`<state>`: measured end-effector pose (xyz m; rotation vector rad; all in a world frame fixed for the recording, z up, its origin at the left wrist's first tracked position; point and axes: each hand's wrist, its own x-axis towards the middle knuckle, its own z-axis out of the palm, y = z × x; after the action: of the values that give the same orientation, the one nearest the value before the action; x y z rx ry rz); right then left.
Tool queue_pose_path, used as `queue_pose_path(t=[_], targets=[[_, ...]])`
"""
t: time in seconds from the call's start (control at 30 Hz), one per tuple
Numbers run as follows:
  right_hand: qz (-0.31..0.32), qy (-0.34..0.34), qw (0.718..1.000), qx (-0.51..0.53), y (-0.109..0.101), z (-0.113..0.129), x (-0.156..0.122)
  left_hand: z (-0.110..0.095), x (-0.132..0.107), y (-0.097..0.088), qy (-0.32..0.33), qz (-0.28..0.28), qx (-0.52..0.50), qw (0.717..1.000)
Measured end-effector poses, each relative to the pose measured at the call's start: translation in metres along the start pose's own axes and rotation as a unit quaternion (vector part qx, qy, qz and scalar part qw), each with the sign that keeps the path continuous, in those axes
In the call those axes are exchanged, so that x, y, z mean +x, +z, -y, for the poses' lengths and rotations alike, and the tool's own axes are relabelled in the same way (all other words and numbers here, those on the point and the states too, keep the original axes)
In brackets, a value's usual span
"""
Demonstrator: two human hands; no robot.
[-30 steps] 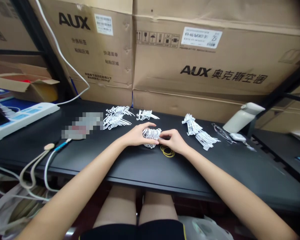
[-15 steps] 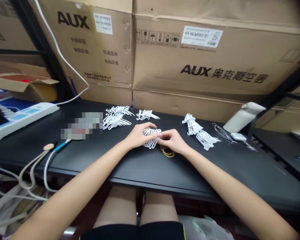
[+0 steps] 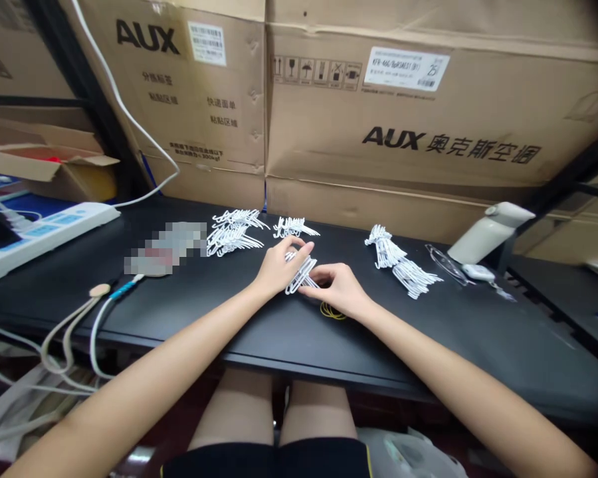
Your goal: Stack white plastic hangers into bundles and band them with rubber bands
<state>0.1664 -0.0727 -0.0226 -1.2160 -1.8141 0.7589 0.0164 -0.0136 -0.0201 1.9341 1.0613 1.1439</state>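
Observation:
My left hand and my right hand meet at the middle of the black table. Between them is a small bundle of white plastic hooks, tilted up. My left fingers curl over its top and my right fingers pinch its lower end. Yellow rubber bands lie on the table just under my right hand, partly hidden by it.
Other white hook bundles lie behind: two at the left, one in the middle, a long heap at the right. Large AUX cartons wall the back. A power strip and cables are left, a white device right.
The bundle has turned from lying flat across to tilted upright between my hands. My right hand has slid left over the rubber bands.

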Motion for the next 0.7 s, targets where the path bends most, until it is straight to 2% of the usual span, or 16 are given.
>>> queue_pose_path(t=[0.17,0.3,0.43,0.57,0.63,0.7], targets=[[-0.061,-0.01,0.998,-0.011,0.009,-0.005,0.002,0.001,0.001,0.001,-0.001,-0.005,0.008,1.0],[-0.055,0.019,0.998,0.04,0.007,-0.012,0.007,-0.001,0.005,-0.002,-0.01,0.029,0.02,0.999],[-0.018,0.046,0.995,0.09,-0.005,-0.015,0.011,-0.006,0.009,-0.014,-0.022,0.124,0.035,0.991],[0.044,0.073,0.988,0.13,-0.019,-0.015,0.013,-0.011,0.013,-0.031,0.045,0.259,0.028,0.964],[0.072,0.085,0.983,0.147,-0.024,-0.014,0.013,-0.012,0.014,-0.037,0.036,0.316,0.006,0.948],[0.095,0.088,0.98,0.152,-0.026,-0.013,0.012,-0.012,0.013,-0.038,0.01,0.346,-0.019,0.938]])
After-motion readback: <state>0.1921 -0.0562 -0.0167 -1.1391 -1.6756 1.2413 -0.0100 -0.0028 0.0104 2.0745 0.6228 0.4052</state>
